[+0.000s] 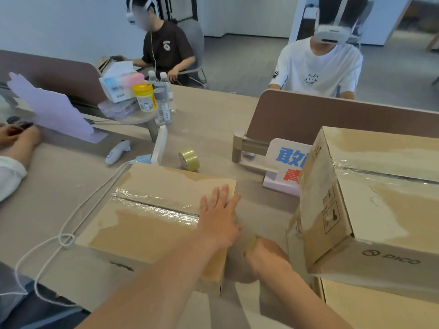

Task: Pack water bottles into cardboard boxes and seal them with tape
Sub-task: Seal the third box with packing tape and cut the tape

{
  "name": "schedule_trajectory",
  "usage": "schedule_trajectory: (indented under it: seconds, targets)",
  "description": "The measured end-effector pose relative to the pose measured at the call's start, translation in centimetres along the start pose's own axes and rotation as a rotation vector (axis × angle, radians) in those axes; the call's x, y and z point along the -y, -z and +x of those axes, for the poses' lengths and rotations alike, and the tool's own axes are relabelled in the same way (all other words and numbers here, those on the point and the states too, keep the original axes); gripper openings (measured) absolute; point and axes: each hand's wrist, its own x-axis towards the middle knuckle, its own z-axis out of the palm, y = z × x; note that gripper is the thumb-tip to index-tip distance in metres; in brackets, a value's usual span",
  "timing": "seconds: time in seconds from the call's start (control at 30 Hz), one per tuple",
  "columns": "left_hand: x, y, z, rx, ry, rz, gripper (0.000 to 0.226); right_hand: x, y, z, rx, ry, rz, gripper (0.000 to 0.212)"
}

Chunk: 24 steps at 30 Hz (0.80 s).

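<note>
A closed cardboard box (152, 219) lies flat on the table in front of me, with clear tape (156, 206) along its top seam. My left hand (219, 217) rests flat and open on the box's right end, fingers spread. My right hand (266, 254) is just right of the box, below its top, fingers curled around a tape roll (251, 241) that is mostly hidden. A second roll of clear tape (189, 159) stands on the table behind the box. A larger taped box (370, 200) stands at the right on another carton. Several water bottles (164, 103) stand far back.
A white cable (71, 224) loops along the box's left side. A white controller (117, 151), a printed sign (288, 162) and a brown desk divider (332, 115) lie beyond. Two people with headsets sit across the table; another person's hand (21, 136) rests at the left.
</note>
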Motion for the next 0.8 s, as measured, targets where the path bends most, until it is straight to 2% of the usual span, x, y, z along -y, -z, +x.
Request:
schedule_trajectory:
  seconds: [0.1,0.3,0.53,0.67,0.8]
  targets:
    - [-0.1,0.0,0.1,0.000,0.004,-0.009,0.074,0.1,0.1,0.4,-0.012,0.022,-0.029,0.030]
    - [0.2,-0.3,0.2,0.004,-0.003,-0.015,0.074,-0.1,-0.5,0.9,-0.122,0.066,-0.061,0.044]
    - [0.3,-0.3,0.0,-0.056,0.003,-0.085,0.071,0.9,-1.3,2.4,-0.165,0.054,-0.088,0.041]
    - [0.2,-0.4,-0.2,-0.081,-0.003,-0.095,0.073,-0.5,-2.3,3.3,-0.100,-0.035,-0.308,0.030]
    - [0.2,-0.6,-0.1,-0.112,0.011,-0.132,0.076,-1.1,-2.9,4.3,-0.201,0.006,-0.186,0.025]
